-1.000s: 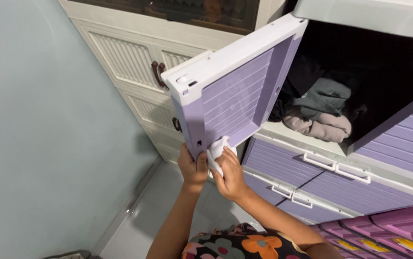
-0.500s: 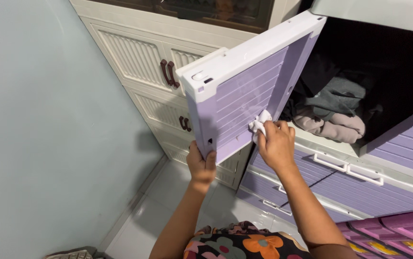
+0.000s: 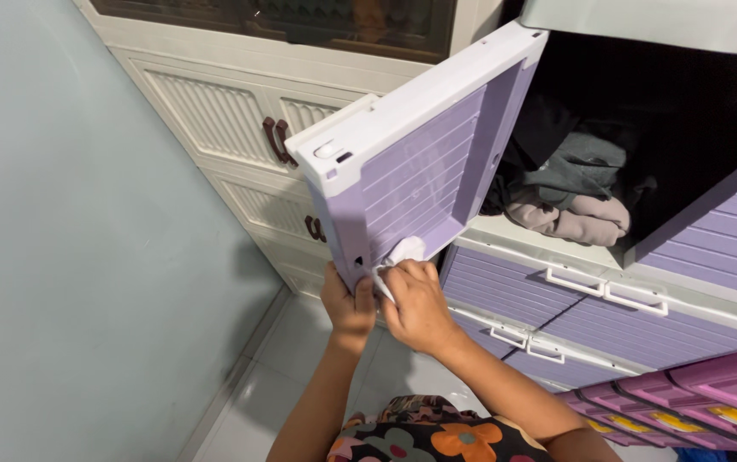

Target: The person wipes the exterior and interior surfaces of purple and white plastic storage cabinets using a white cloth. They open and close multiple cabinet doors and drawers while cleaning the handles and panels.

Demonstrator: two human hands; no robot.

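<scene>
A purple cabinet door with a white frame (image 3: 424,162) stands swung open toward me. My left hand (image 3: 347,306) grips its lower outer corner. My right hand (image 3: 416,304) is closed around a small white cloth (image 3: 403,254) and presses it against the ribbed inner face of the door near its bottom edge. Behind the door the open compartment (image 3: 642,128) holds folded grey, pinkish and dark clothes (image 3: 570,197).
A cream cabinet (image 3: 240,111) with dark handles stands to the left, against a pale blue-green wall (image 3: 69,257). Purple drawers with white handles (image 3: 582,299) sit below the open compartment. Pink plastic drawers (image 3: 694,402) are at the lower right. White floor tiles (image 3: 274,385) lie below.
My right hand with the cloth went up the door's inner face to its hinge side, then came back down to the bottom edge beside my left hand. My left hand kept its grip.
</scene>
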